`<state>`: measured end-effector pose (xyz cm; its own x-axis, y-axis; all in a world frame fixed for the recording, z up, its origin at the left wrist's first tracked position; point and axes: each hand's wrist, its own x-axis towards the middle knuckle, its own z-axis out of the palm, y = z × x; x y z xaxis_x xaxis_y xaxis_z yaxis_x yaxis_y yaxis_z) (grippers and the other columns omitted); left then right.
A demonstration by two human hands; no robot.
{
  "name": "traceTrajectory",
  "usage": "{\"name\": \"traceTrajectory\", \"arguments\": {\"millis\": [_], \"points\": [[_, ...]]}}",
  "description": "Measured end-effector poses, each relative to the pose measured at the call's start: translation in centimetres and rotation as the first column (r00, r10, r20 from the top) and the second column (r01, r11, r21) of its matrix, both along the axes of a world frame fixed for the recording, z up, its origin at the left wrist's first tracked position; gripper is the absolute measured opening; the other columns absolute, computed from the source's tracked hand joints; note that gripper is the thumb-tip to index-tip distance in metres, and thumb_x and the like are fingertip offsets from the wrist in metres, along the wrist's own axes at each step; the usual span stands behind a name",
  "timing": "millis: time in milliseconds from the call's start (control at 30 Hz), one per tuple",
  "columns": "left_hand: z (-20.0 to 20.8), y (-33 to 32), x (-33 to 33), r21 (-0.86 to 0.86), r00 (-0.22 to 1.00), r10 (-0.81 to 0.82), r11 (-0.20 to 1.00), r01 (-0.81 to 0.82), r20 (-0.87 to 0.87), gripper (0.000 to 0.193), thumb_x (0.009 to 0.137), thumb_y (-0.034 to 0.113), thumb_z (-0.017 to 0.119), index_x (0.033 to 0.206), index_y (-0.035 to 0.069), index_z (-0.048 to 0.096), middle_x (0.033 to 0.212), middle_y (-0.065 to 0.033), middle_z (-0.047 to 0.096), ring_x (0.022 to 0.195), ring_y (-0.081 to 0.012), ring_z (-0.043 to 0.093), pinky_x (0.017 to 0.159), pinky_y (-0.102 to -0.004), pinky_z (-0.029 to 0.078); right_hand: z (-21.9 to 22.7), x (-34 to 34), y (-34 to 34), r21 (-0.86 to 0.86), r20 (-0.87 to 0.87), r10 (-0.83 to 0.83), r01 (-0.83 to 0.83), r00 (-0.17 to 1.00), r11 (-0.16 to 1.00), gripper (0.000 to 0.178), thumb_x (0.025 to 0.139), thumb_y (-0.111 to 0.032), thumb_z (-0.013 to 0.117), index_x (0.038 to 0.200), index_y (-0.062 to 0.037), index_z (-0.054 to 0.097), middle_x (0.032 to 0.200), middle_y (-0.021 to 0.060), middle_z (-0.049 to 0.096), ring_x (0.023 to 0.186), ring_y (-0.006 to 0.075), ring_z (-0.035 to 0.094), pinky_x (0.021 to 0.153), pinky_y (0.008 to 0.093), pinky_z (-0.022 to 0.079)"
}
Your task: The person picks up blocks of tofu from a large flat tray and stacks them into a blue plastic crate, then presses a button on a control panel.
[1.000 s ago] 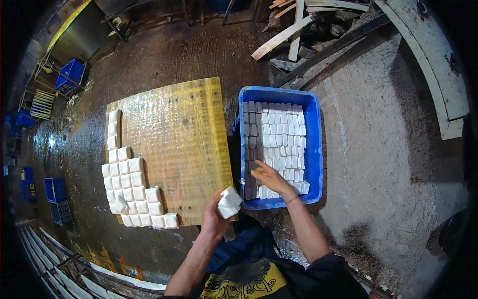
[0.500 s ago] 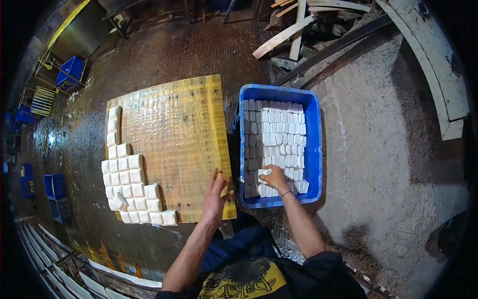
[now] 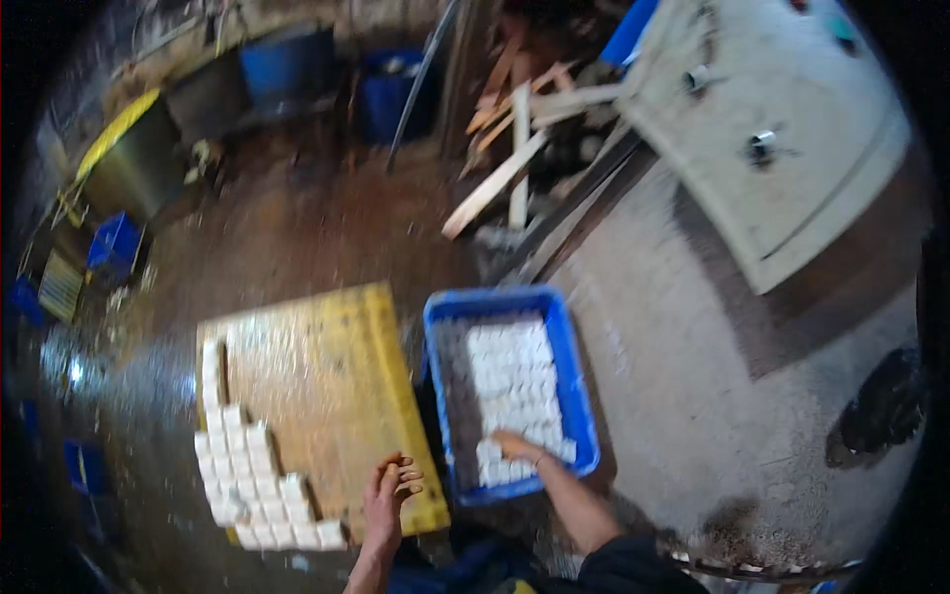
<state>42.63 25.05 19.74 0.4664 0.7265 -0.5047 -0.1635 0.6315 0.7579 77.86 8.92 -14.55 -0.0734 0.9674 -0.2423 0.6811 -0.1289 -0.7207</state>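
Observation:
My right hand [image 3: 517, 445] reaches into the blue plastic crate [image 3: 584, 426], fingers closed around a white tofu block [image 3: 489, 451] near the crate's front. Other tofu blocks [image 3: 515, 366] fill the crate in close rows. My left hand [image 3: 388, 495] hovers over the lower right of the yellowish board [image 3: 317, 386], empty, its fingers apart and slightly bent. Along the board's left side lie square tofu pieces [image 3: 242, 460] in stepped rows, and one piece [image 3: 233, 507] seems to rest on top of them. Motion blur softens the finger details.
Wet dark floor [image 3: 287, 218] surrounds the board. Loose wooden planks [image 3: 495, 188] lie in a pile beyond the crate. A pale, flat-topped surface with metal fittings [image 3: 772, 148] stands at the far right. Blue crates [image 3: 114, 246] and large vats [image 3: 287, 74] stand at the left and back.
The view has swung upward, so board and crate sit lower in it and more of the background shows. My left hand's fingers are more bent. My right hand stays at the crate's front blocks.

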Motion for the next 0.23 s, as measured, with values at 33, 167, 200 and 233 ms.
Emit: {"name": "traceTrajectory", "arguments": {"millis": [33,167,200,233], "points": [[3.5,2.7,-0.1,0.202,0.999,-0.027,0.979,0.034,-0.037,0.042,0.099,0.032,0.051,0.129,0.003,0.048,0.111,-0.0114,0.059,0.092,-0.0203,0.062,0.078,-0.0349,0.052,-0.3,-5.3,5.6,-0.119,-0.192,-0.055,0.033,0.980,0.992,0.067,0.095,-0.051,0.047,0.144,-0.0062,0.037,0.138,0.0167,0.047,0.098,0.0255,0.056,0.075,0.0390,0.054],[13.6,8.7,15.6,0.759,0.933,-0.361,0.603,0.244,-0.013,0.032,0.100,0.024,0.052,0.119,-0.001,0.053,0.098,-0.0051,0.060,0.086,-0.0114,0.055,0.076,-0.0257,0.046,6.4,-6.9,4.0,-0.432,-0.247,-0.485,0.353,0.839,0.830,0.080,0.090,-0.057,0.052,0.144,-0.0008,0.035,0.127,0.0231,0.056,0.080,0.0218,0.062,0.070,0.0377,0.053],[16.0,10.7,18.4,0.855,0.924,-0.380,0.466,0.227,-0.039,0.032,0.099,0.024,0.054,0.118,-0.001,0.053,0.098,-0.0048,0.060,0.087,-0.0116,0.055,0.076,-0.0262,0.046,9.8,-8.4,5.5,-0.454,-0.167,-0.550,0.432,0.818,0.780,0.081,0.089,-0.057,0.054,0.143,0.0012,0.036,0.122,0.0244,0.059,0.082,0.0216,0.062,0.072,0.0373,0.052],[16.5,9.7,20.6,0.858,0.908,-0.418,0.474,0.198,0.022,0.032,0.099,0.024,0.054,0.118,-0.001,0.053,0.098,-0.0048,0.060,0.087,-0.0116,0.055,0.076,-0.0262,0.046,10.6,-6.0,2.7,-0.478,-0.197,-0.658,0.514,0.727,0.712,0.080,0.088,-0.054,0.057,0.142,0.0014,0.038,0.121,0.0252,0.060,0.095,0.0247,0.063,0.082,0.0375,0.051]]}}
